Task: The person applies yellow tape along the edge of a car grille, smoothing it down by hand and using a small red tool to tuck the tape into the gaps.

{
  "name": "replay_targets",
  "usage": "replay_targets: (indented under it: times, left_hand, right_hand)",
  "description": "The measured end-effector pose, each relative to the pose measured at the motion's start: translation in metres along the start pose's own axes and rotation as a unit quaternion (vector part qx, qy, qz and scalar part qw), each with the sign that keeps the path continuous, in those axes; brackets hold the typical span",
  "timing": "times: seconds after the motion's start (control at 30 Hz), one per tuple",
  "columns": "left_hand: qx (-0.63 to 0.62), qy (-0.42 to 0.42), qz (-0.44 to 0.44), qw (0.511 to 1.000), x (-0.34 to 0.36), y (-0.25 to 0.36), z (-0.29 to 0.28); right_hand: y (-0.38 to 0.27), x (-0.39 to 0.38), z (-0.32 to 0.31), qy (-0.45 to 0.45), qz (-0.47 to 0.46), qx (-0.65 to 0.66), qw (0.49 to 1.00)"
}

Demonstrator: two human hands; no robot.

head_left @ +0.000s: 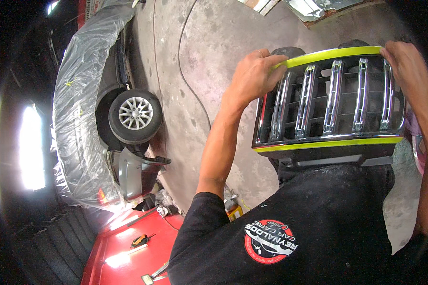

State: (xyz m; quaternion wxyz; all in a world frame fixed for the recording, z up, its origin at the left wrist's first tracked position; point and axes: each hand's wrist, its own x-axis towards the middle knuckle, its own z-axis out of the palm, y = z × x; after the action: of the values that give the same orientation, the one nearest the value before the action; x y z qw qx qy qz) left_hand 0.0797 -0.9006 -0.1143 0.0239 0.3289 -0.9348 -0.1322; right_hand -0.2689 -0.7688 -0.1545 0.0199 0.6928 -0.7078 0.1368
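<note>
My left hand [252,76] grips the top left corner of a black vehicle grille [348,99] with several chrome vertical bars, its fingers curled over a strip of yellow-green tape [333,52]. My right hand [404,71] holds the top right corner, fingertips partly hidden behind the edge. A second yellow-green strip [328,142] runs along the grille's lower edge. That lower edge is close against the front of my black T-shirt [328,199]; whether it touches is hard to tell.
A plastic-covered car [78,95] with an exposed wheel [135,111] stands at the left. A dark cable [184,69] runs over the concrete floor. A red surface [128,270] at lower left holds an orange-black tool [140,240]. Panels [314,9] lie at the top.
</note>
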Motion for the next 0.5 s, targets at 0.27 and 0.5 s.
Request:
replay_targets:
  times: [0.27,0.5]
  left_hand:
    - [0.024,-0.009,0.000,1.000,0.004,-0.005,0.000]
    - [0.039,-0.007,0.014,0.999,0.010,-0.003,0.000]
  right_hand:
    - [-0.009,0.004,-0.001,-0.015,0.024,-0.019,0.999]
    - [-0.011,0.006,-0.003,-0.005,0.004,-0.005,1.000]
